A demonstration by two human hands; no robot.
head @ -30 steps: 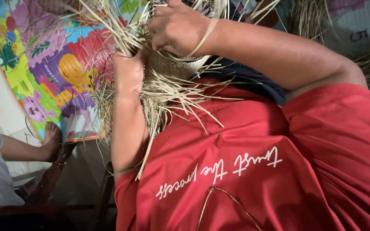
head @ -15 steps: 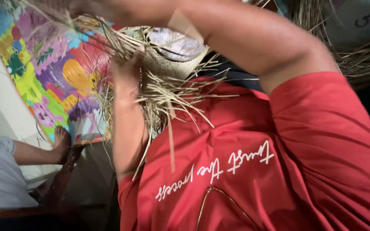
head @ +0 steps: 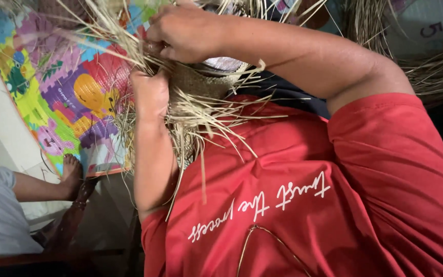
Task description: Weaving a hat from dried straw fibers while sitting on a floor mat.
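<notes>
**Both hands deep in the straw**

The right hand (head: 185, 33) is clenched on a bunch of loose straw strands (head: 208, 120) just above the half-woven straw piece (head: 201, 82). The left hand (head: 149, 95) grips that piece from the side, pressed against it. The piece sits between the two hands, over the red shirt (head: 303, 205).

Risk, as I judge it: a hard tug could snap a dry strand or pull it out of the weave.

Room is tight. Strands fan out around both hands, the bright play mat (head: 62, 97) lies beyond the left hand, and another person's foot (head: 70, 172) rests near that forearm.
</notes>
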